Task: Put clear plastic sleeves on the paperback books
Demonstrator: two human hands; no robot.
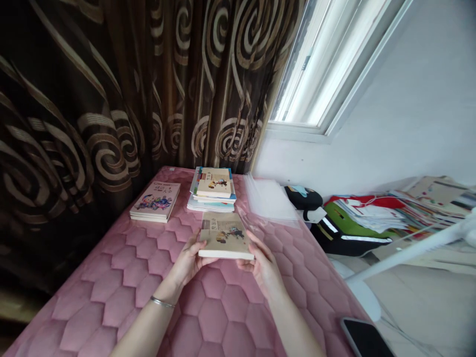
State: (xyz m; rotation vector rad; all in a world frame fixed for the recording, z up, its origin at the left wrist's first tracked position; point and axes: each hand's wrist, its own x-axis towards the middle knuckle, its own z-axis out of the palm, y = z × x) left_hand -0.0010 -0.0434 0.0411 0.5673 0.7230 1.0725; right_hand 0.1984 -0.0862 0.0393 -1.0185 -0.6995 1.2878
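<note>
Between my two hands is a cream-covered book [225, 237] with small painted figures on its front. My left hand [191, 259] grips its left side, thumb on the edge and fingers underneath. On the opposite side my right hand [262, 263] holds the lower right corner in the same way. The book is held level over the pink quilted cover. Just beyond it stands a stack of books [213, 183], topped by another cream book of like design. To the left lies a short stack of pale pink-covered books [155, 201].
Clear plastic sheets [269, 198] lie right of the far stack. A phone [366, 338] rests at the near right edge of the pink quilted cover [122, 277]. Off the right side are a black-and-green bag [349, 230], papers and a white pole [409, 250]. A patterned curtain [178, 84] hangs behind.
</note>
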